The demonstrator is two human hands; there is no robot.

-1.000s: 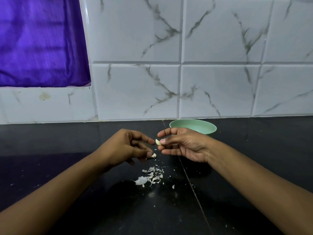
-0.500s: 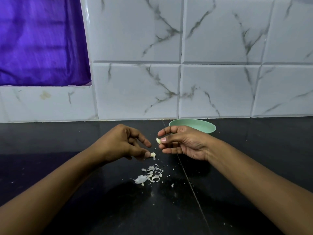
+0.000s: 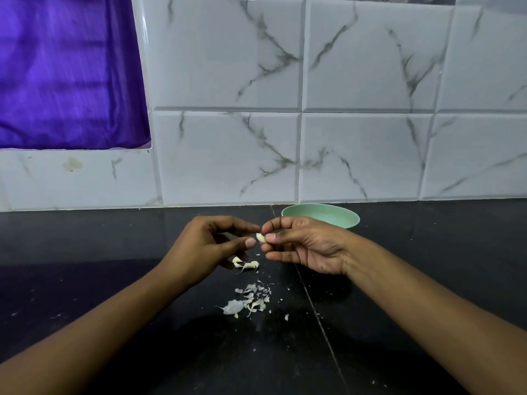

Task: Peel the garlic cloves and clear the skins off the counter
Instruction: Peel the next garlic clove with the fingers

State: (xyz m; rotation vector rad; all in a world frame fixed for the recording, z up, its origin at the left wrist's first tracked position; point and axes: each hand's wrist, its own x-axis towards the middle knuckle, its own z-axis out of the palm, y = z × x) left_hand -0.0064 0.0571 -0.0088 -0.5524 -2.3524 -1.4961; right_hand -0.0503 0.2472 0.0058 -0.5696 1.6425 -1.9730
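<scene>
Garlic clove (image 3: pixel 260 238) at frame centre, pinched in right hand (image 3: pixel 308 246) thumb and fingers. Left hand (image 3: pixel 208 246) fingertips loosely apart, just beside clove. Skins (image 3: pixel 251 299) scattered on black counter (image 3: pixel 85 252) below hands. Green bowl (image 3: pixel 322 216) behind right hand.

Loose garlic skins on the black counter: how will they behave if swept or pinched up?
The garlic skins look thin and curled, so probably very light and floppy. They lie as scattered flakes on the counter, so a sweep would likely scatter them. Tiny specks may resist pinching.

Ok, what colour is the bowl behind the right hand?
Pale mint green bowl, seen best in the head view, the only one.
</scene>
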